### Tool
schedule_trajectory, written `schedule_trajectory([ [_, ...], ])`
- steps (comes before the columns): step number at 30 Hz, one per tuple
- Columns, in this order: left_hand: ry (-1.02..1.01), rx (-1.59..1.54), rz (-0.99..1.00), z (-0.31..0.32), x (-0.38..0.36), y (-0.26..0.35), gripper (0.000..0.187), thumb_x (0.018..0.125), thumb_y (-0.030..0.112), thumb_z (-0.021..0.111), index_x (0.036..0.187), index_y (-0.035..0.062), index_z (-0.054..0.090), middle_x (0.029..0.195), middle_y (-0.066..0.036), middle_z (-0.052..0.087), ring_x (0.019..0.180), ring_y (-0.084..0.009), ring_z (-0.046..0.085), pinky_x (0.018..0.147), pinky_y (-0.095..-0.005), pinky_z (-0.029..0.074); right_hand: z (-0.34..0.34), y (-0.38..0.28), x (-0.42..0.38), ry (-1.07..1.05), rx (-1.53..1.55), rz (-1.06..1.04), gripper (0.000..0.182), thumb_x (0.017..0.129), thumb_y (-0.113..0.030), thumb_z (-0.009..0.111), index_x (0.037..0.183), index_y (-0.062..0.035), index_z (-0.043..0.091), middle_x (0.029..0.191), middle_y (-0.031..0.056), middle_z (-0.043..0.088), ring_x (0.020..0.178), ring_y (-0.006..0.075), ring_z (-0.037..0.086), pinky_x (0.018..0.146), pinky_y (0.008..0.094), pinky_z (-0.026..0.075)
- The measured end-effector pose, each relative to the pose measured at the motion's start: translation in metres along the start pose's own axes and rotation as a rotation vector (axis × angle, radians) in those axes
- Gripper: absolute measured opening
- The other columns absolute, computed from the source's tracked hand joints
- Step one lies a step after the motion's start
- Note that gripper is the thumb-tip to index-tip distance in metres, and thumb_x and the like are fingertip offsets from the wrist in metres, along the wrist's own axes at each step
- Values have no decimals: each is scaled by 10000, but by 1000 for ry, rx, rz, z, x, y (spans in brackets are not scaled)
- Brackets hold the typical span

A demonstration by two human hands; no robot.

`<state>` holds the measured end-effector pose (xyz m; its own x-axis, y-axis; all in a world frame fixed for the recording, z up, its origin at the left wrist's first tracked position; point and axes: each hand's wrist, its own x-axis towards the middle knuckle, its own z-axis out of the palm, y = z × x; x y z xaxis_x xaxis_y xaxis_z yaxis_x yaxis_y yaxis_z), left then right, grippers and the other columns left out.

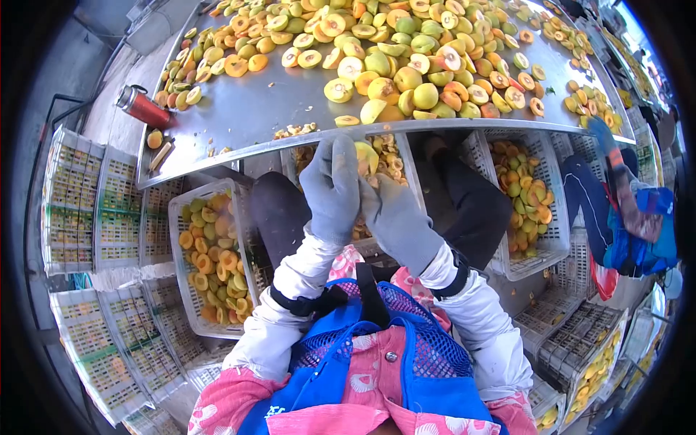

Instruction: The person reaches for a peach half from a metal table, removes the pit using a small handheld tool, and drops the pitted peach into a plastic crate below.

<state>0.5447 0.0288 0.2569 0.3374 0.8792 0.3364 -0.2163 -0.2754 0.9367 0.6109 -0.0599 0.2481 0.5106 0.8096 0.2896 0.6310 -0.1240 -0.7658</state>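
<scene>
Both of my hands wear grey gloves and meet just below the near edge of the metal table. My left hand (332, 190) is closed around a yellow-green peach half (367, 156), which shows between the two hands. Against its lower side, my right hand (400, 216) has its fingers curled together; whatever they grip is hidden. Beneath my hands, a crate (412, 168) between my knees contains small orange-brown pieces, partly covered by the hands.
Many cut peaches (406, 65) lie heaped on the metal table (290, 94). A red flask (145, 107) lies at its left. Crates of halves stand left (174, 239) and right (554, 250) of my legs. Another person's arm (631, 196) is at the right.
</scene>
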Motion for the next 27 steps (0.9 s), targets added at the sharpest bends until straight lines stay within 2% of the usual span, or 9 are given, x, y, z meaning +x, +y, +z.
schedule_trajectory([
  [2,-112,81,-123,-8,2,0,332,1027,176,403,1068,-57,635,962,-87,659,857,-127,593,816,-257,466,-6,-5,0,36,70,-29,438,975,-424,516,823,-15,555,607,198,589,535,369,615,466,440,479],
  [4,-179,71,-148,-17,11,0,332,1024,187,409,1107,-52,625,980,-85,660,862,-124,590,820,-257,465,-28,-20,10,-526,609,698,471,986,-453,492,818,-17,547,567,83,546,473,210,570,429,357,450],
  [6,-315,39,-183,-18,21,4,351,1018,210,422,1183,-41,604,1017,-79,662,874,-119,584,829,-257,463,-30,-21,11,-505,681,710,481,987,-468,481,811,-24,538,569,41,510,462,156,522,412,322,423],
  [10,-143,-231,-375,-14,-3,0,388,1007,288,484,1218,-18,595,1002,-97,682,864,-105,595,812,-254,476,-19,-22,5,-491,739,727,480,984,-496,472,785,-62,515,555,-7,459,427,110,442,379,277,357],
  [14,-35,-15,-431,-7,-8,-10,215,952,182,598,1040,8,688,868,-43,681,698,-58,562,632,-211,470,-30,-13,5,-595,867,840,482,982,-529,451,780,-93,501,554,-27,424,415,85,393,365,259,313],
  [16,-60,32,-442,-16,-3,-14,218,947,204,614,980,6,698,839,-36,667,689,-75,568,622,-226,471,-39,-8,10,-874,1131,1006,491,981,-559,423,803,-108,499,564,-44,396,419,64,363,375,252,289],
  [18,-393,-137,-796,-28,10,-15,361,988,316,548,1056,-26,639,824,-102,668,710,-141,638,647,-253,531,-34,-5,4,-861,1130,1005,485,982,-576,401,839,-120,486,567,-69,343,419,51,311,383,243,258],
  [20,-405,-262,-896,-29,12,-24,383,986,340,552,1035,-30,636,811,-109,664,699,-157,645,639,-265,536,-33,1,5,-965,1283,1058,478,978,-590,399,870,-131,475,569,-84,305,428,49,268,399,233,237],
  [27,-331,254,-157,-21,1,-19,208,924,140,626,1066,-10,653,968,-60,681,839,-90,618,769,-238,510,-38,-1,8,-947,1222,1076,502,965,-632,366,886,-145,460,579,-92,282,435,40,253,402,228,231],
])
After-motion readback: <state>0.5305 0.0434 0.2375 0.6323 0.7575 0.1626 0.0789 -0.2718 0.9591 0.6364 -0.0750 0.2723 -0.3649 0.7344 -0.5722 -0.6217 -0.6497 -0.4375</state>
